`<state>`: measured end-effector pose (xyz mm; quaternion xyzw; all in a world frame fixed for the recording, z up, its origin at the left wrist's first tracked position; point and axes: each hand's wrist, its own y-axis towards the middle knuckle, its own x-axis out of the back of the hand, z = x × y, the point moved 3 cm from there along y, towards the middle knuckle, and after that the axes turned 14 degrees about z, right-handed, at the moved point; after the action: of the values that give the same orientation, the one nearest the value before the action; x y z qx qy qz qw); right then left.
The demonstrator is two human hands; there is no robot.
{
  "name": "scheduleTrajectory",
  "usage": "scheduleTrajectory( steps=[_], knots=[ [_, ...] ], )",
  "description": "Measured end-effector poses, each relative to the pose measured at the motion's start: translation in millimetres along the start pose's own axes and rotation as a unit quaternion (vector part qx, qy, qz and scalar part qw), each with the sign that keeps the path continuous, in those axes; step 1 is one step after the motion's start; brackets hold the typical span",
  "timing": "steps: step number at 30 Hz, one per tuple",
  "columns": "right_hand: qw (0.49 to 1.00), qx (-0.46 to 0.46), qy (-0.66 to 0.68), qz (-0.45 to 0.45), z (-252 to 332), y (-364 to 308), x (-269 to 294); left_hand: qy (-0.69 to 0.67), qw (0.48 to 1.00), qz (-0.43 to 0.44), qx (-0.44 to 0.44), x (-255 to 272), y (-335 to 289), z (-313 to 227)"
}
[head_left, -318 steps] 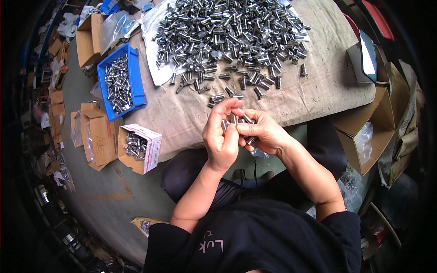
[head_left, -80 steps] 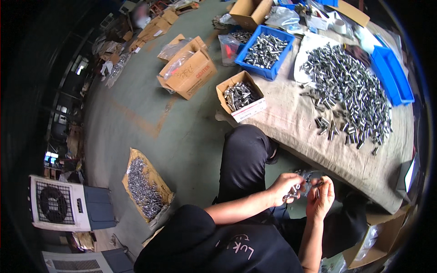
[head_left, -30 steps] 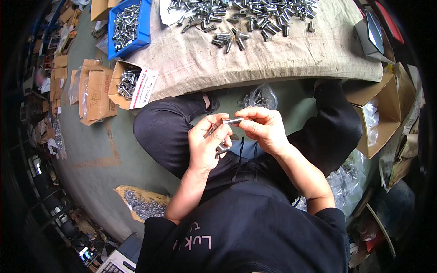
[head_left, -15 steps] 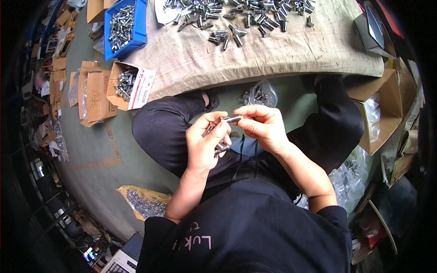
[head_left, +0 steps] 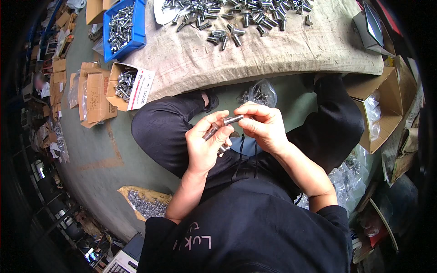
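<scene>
My left hand (head_left: 207,144) grips a short grey metal bolt (head_left: 231,120) by one end, with more metal pieces tucked in its palm. My right hand (head_left: 263,127) pinches the other end of the same bolt with its fingertips. Both hands hover over my lap, above my crossed legs in black trousers. A heap of similar silvery metal bolts (head_left: 232,13) lies on the burlap-covered surface (head_left: 255,54) in front of my knees.
A clear plastic bag of bolts (head_left: 258,93) lies on the floor by my feet. A blue bin of bolts (head_left: 122,28) and an open cardboard box of bolts (head_left: 127,86) stand at the left. Another cardboard box (head_left: 375,109) is at the right; loose bolts on brown paper (head_left: 145,204) lie lower left.
My head swung from looking left at the floor boxes back down to my lap. Over the last second both hands keep working the same bolt, barely shifting.
</scene>
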<state>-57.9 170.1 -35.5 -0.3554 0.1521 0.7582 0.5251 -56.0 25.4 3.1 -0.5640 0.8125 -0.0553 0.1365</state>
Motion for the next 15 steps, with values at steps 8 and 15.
scheduleTrajectory(
  steps=[8,15],
  knots=[
    [1.0,0.008,0.004,0.009,-1.0,-0.8,0.6,-0.023,0.999,-0.025,0.032,0.5,-1.0,-0.7],
    [0.998,-0.025,0.052,0.008,-4.5,-0.8,3.4,0.095,0.995,-0.014,-0.033,-3.7,1.2,-5.5]
  ],
)
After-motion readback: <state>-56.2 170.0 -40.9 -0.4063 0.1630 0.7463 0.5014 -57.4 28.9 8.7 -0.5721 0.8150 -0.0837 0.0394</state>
